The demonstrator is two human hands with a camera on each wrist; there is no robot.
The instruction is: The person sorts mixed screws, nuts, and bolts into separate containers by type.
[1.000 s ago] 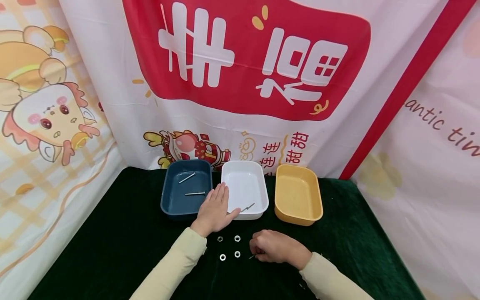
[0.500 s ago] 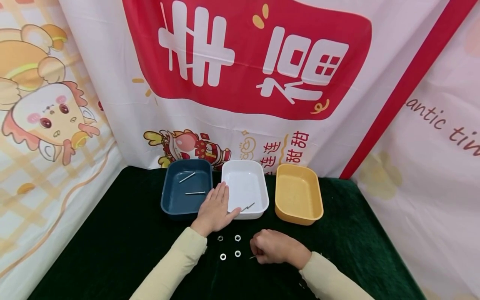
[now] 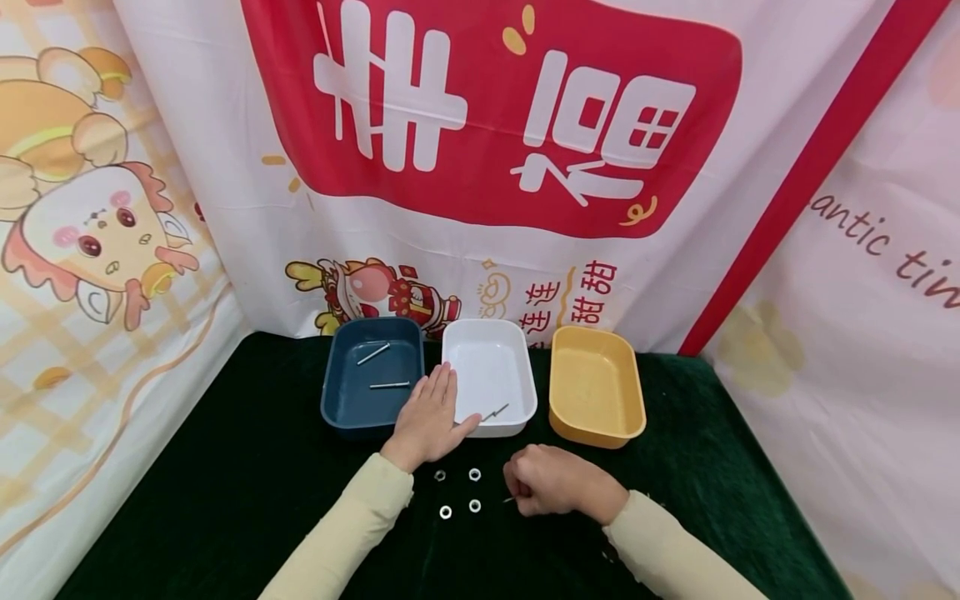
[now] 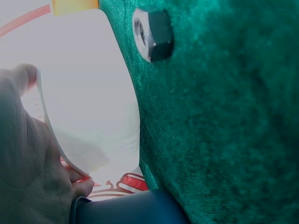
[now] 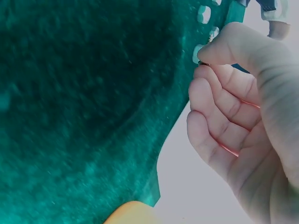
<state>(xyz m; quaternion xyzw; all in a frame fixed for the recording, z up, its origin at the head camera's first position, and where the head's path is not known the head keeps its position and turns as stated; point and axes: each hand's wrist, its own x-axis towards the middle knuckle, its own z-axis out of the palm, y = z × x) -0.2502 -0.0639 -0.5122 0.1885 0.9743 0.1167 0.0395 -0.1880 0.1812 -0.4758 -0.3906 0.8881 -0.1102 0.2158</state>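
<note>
My left hand (image 3: 425, 423) lies with straight fingers over the neighbouring rims of a blue tray (image 3: 330, 400) and a white tray (image 3: 491, 431). In the head view, two bolts (image 3: 389, 385) lie in the blue tray and thin screws (image 3: 495, 412) in the white one, near the thumb. Between thumb and forefinger, my right hand (image 3: 558, 481) pinches a thin metal piece that looks like a screw (image 3: 509, 500); only its tip shows. Just left of that hand, several hex nuts (image 3: 475, 506) rest on the green cloth. One nut (image 4: 153, 35) appears large in the left wrist view.
To the right of the white tray stands a yellow tray (image 3: 597, 387) with nothing in it. Dark green cloth (image 3: 225, 492) covers the table. Printed fabric (image 3: 480, 167) hangs behind the trays and at both sides.
My right hand has moved slightly away from my body, toward the trays, with the thin screw-like piece still pinched. The left hand and the nuts have stayed where they were.
</note>
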